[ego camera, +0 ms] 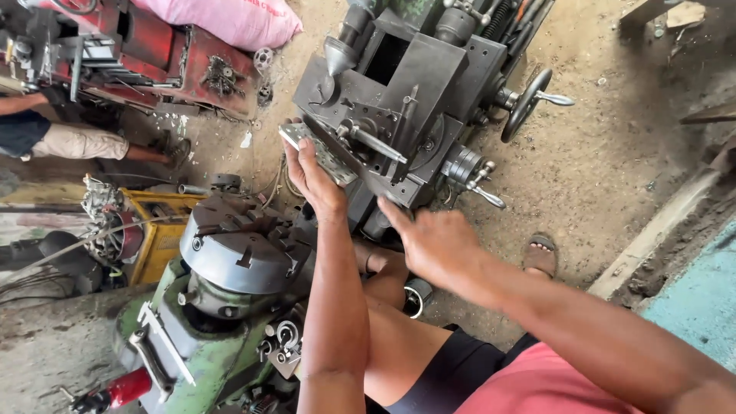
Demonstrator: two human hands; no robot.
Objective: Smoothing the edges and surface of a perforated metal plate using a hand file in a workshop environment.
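My left hand grips a flat grey metal plate and holds it against the tool post area of a dark lathe carriage. My right hand hovers just below the carriage with its fingers spread and one finger pointing toward the carriage's lower edge; it holds nothing. A round steel lathe chuck sits to the left of my left forearm, mounted on a green headstock.
A black handwheel and small levers stick out on the carriage's right side. A yellow box, a red machine and a pink sack lie to the left. Another person's leg is at far left. Dirt floor spreads right.
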